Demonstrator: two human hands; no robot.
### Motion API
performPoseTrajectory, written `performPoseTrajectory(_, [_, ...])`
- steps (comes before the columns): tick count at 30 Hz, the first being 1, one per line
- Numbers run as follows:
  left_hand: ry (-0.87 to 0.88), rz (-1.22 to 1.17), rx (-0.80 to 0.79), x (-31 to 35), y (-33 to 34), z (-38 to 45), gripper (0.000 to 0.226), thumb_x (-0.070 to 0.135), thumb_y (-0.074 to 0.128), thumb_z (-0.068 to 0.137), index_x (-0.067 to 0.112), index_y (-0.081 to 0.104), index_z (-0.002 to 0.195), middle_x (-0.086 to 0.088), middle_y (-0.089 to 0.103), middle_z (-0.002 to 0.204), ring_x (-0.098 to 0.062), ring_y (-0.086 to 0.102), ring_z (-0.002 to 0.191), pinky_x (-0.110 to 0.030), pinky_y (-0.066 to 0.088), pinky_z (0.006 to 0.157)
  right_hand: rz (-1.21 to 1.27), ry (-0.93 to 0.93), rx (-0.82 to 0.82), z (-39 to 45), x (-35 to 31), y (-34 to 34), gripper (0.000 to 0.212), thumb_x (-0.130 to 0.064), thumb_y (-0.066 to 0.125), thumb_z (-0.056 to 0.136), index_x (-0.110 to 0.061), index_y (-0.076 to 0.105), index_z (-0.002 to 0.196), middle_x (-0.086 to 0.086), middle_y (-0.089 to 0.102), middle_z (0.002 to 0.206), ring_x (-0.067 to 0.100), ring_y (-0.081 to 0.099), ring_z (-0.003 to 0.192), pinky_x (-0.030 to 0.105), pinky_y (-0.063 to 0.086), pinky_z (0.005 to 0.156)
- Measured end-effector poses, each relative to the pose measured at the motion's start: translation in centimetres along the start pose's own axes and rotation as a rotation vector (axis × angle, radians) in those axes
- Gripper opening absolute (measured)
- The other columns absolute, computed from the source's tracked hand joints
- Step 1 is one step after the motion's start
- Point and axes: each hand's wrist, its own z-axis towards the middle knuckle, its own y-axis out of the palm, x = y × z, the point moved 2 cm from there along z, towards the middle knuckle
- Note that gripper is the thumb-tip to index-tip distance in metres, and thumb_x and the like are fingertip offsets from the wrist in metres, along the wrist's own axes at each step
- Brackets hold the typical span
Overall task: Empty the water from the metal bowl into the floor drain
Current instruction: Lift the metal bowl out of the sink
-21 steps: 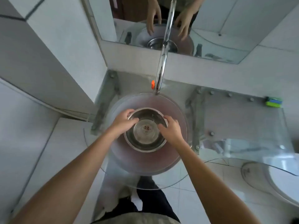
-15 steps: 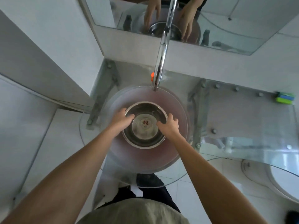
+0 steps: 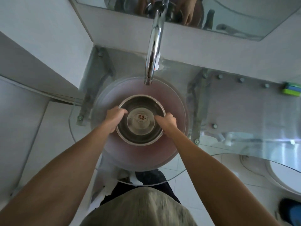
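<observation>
Bowl (image 3: 140, 119) sits inside the round pinkish basin (image 3: 172, 101), roughly centred, upright, rim level. Steel, with a red mark on the flat bottom. Water level: can't tell from this angle.

Left hand (image 3: 114, 119) is on the bowl's left rim, thumb hooked over the edge to the inside, fingers wrapped down the outer wall, so it's clamped on the rim. Right hand (image 3: 167, 123) is on the right rim, same grip: thumb lies inside the bowl, fingers curled outside. Both forearms reach in from the bottom of the view.

Tap (image 3: 153, 46) arcs down from the wall, spout ending over the basin's far edge, just beyond the bowl, not touching it. No flow visible.

Basin is set in a glass counter (image 3: 244, 111) on metal brackets. Green-and-blue sponge (image 3: 292, 91) is at the counter's far right, well apart from the bowl. Mirror (image 3: 228, 15) above reflects the hands and bowl. Toilet (image 3: 286, 173) is lower right, partly under the glass.
</observation>
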Motion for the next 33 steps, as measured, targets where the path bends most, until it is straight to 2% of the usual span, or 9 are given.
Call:
performPoseTrajectory(4, [-0.014, -0.049, -0.03, 0.4, -0.7, -0.7, 0.031, 0.021, 0.063, 0.085, 0.016, 0.063, 0.115, -0.007, 0.064, 0.102, -0.024, 0.06, 0.08, -0.032, 0.047, 0.059, 0.036, -0.021, 0.012, -0.5, -0.4, -0.8, 0.064, -0.037, 0.063, 0.086, -0.003, 0.052, 0.138, 0.02, 0.057, 0.134, 0.038, 0.067, 0.111, 0.051, 0.06, 0.092])
performPoseTrajectory(8, [0.026, -0.052, -0.078, 1.0, -1.5, -2.0, 0.031, 0.024, 0.062, 0.076, 0.025, 0.066, 0.107, -0.001, 0.065, 0.105, -0.025, 0.061, 0.094, -0.041, 0.049, 0.072, 0.053, -0.06, 0.043, -1.8, -0.6, -2.0, 0.059, -0.035, 0.06, 0.083, -0.005, 0.056, 0.133, 0.018, 0.063, 0.126, 0.034, 0.07, 0.102, 0.05, 0.063, 0.087])
performPoseTrajectory(11, [0.094, -0.038, -0.085, 1.5, -1.7, -3.6, 0.019, 0.022, 0.063, 0.074, 0.032, 0.065, 0.09, 0.002, 0.067, 0.096, -0.021, 0.062, 0.086, -0.035, 0.046, 0.063, 0.054, -0.078, 0.08, -3.5, -0.1, -3.0, 0.055, -0.035, 0.059, 0.084, -0.004, 0.059, 0.129, 0.017, 0.068, 0.117, 0.034, 0.072, 0.098, 0.049, 0.064, 0.085])
performPoseTrajectory(17, [0.231, 0.009, -0.11, 2.0, -1.3, -7.9, 0.015, 0.02, 0.064, 0.072, 0.027, 0.064, 0.085, -0.003, 0.067, 0.086, -0.021, 0.059, 0.076, -0.037, 0.049, 0.072, 0.079, -0.09, 0.163, -8.1, 2.0, -5.3, 0.041, -0.033, 0.059, 0.086, -0.004, 0.064, 0.115, 0.016, 0.073, 0.105, 0.033, 0.074, 0.095, 0.052, 0.064, 0.084])
performPoseTrajectory(20, [0.313, 0.057, -0.129, 2.3, -0.8, -10.6, 0.011, 0.016, 0.065, 0.073, 0.024, 0.057, 0.074, -0.004, 0.057, 0.071, -0.024, 0.055, 0.061, -0.03, 0.049, 0.058, 0.16, -0.083, 0.186, -10.9, 4.0, -6.3, 0.036, -0.03, 0.059, 0.09, -0.003, 0.065, 0.113, 0.018, 0.074, 0.108, 0.034, 0.076, 0.098, 0.051, 0.064, 0.084])
performPoseTrajectory(23, [0.409, 0.133, -0.179, 1.9, 0.0, -14.1, 0.009, 0.017, 0.064, 0.066, 0.017, 0.055, 0.068, -0.006, 0.049, 0.06, -0.026, 0.053, 0.054, -0.029, 0.049, 0.048, 0.242, -0.065, 0.217, -14.4, 7.3, -7.5, 0.038, -0.028, 0.059, 0.088, -0.002, 0.064, 0.115, 0.017, 0.073, 0.108, 0.031, 0.074, 0.094, 0.049, 0.064, 0.085])
performPoseTrajectory(27, [0.514, 0.211, -0.247, 1.2, 1.9, -17.9, 0.018, 0.025, 0.064, 0.063, 0.013, 0.066, 0.077, -0.006, 0.055, 0.062, -0.027, 0.059, 0.058, -0.04, 0.057, 0.055, 0.358, -0.012, 0.261, -18.8, 12.4, -9.0, 0.039, -0.026, 0.06, 0.083, -0.004, 0.065, 0.114, 0.013, 0.068, 0.092, 0.028, 0.072, 0.089, 0.043, 0.064, 0.081])
performPoseTrajectory(29, [0.551, 0.243, -0.277, 0.8, 3.3, -19.7, 0.022, 0.027, 0.065, 0.064, 0.012, 0.068, 0.079, -0.006, 0.059, 0.063, -0.026, 0.06, 0.058, -0.039, 0.057, 0.054, 0.388, 0.005, 0.293, -20.7, 14.9, -9.7, 0.035, -0.025, 0.059, 0.081, -0.006, 0.066, 0.11, 0.012, 0.066, 0.089, 0.027, 0.071, 0.083, 0.042, 0.064, 0.078])
performPoseTrajectory(33, [0.605, 0.316, -0.404, -0.8, 7.8, -24.4, 0.012, 0.023, 0.064, 0.071, 0.012, 0.061, 0.074, -0.01, 0.055, 0.065, -0.026, 0.055, 0.059, -0.039, 0.049, 0.057, 0.468, 0.051, 0.362, -24.7, 21.4, -11.5, 0.031, -0.024, 0.059, 0.083, -0.013, 0.062, 0.112, 0.012, 0.071, 0.096, 0.024, 0.071, 0.082, 0.032, 0.058, 0.056])
